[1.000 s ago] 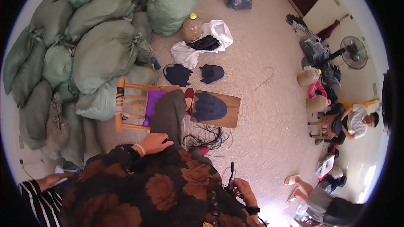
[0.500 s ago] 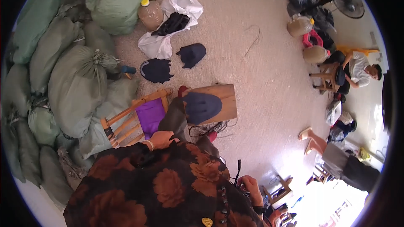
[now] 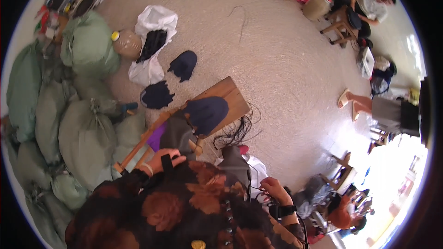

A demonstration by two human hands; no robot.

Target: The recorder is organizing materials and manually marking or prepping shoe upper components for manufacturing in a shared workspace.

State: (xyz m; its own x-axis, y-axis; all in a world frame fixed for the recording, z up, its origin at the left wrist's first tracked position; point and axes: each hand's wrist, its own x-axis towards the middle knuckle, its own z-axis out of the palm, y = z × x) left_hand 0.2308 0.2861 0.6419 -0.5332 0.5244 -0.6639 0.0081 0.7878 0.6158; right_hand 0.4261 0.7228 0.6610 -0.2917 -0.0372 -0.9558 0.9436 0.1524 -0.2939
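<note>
My left hand is at my lap, its fingers curled, with a black strap across it; what the fingers hold is hidden. My right hand, a black band on its wrist, is closed at my right side around what looks like a thin black cable. Beyond my knees, a rounded navy cloth piece with a ragged edge lies on a tilted wooden board. Dark strands hang by the board's near edge. Two similar navy cloth pieces lie on the floor.
Stuffed green sacks pile up on the left. A bamboo chair with purple cloth stands beside my left arm. Farther off are a white sack and a yellow-capped jug. People sit and stand on the right.
The view has turned, so the board and sacks appear lower and tilted. My right hand appears higher, its cable clearer. The black strap now shows at my left hand.
</note>
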